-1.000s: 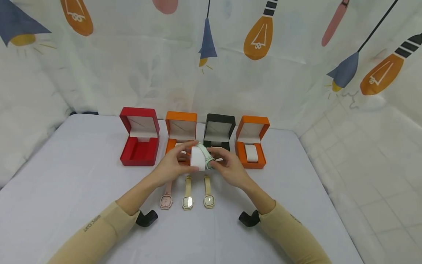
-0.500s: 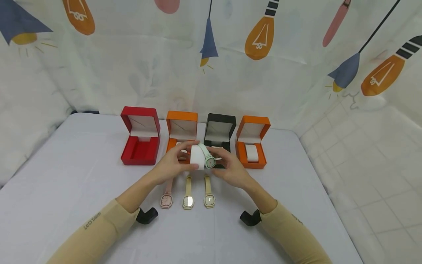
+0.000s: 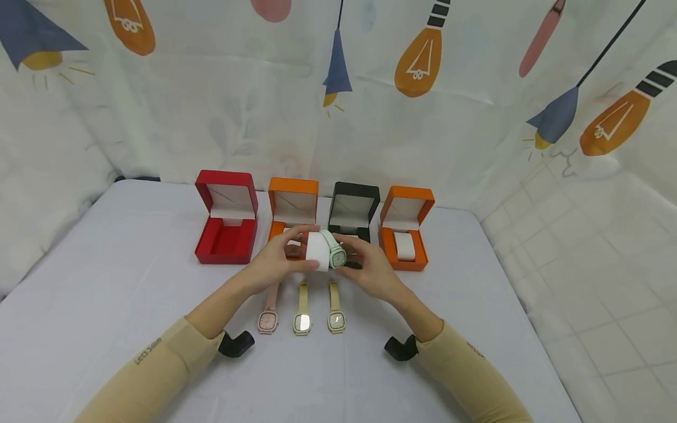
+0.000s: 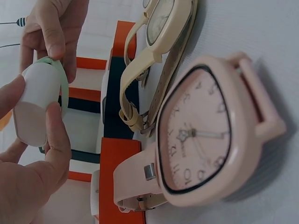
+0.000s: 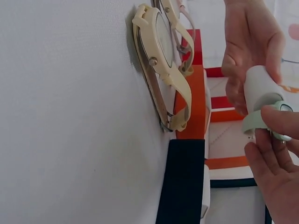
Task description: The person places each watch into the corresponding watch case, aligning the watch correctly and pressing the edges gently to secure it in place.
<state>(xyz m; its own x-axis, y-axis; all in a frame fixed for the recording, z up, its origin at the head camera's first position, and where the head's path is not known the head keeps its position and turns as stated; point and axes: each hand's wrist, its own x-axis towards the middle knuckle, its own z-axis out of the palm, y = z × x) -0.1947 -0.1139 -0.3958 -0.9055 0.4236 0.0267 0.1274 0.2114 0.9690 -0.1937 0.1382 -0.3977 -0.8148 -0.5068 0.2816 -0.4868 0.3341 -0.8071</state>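
Above the table, my left hand (image 3: pixel 270 263) grips a white watch cushion (image 3: pixel 316 251) between thumb and fingers. My right hand (image 3: pixel 372 273) holds a mint-green watch (image 3: pixel 338 258) with its strap looped round the cushion's right end. In the right wrist view the thumb lies at the watch (image 5: pixel 254 122) case and the fingers are under it. In the left wrist view the strap (image 4: pixel 64 93) circles the cushion's end. Nearer me on the table lie a pink watch (image 3: pixel 267 322) and two cream watches, one in the middle (image 3: pixel 302 323) and one at right (image 3: pixel 336 321).
Behind the hands stand several boxes with raised lids: a red box (image 3: pixel 224 259), an orange box (image 3: pixel 293 185), a black box (image 3: pixel 355 189) and another orange box (image 3: pixel 409 267). A white cushion (image 3: pixel 404 247) sits in the right orange box. The patterned curtain (image 3: pixel 285 106) hangs behind the table.
The mint-green watch has turned so its dial faces up more. My right thumb has shifted from over the dial to its lower edge. The left hand keeps its grip on the cushion.
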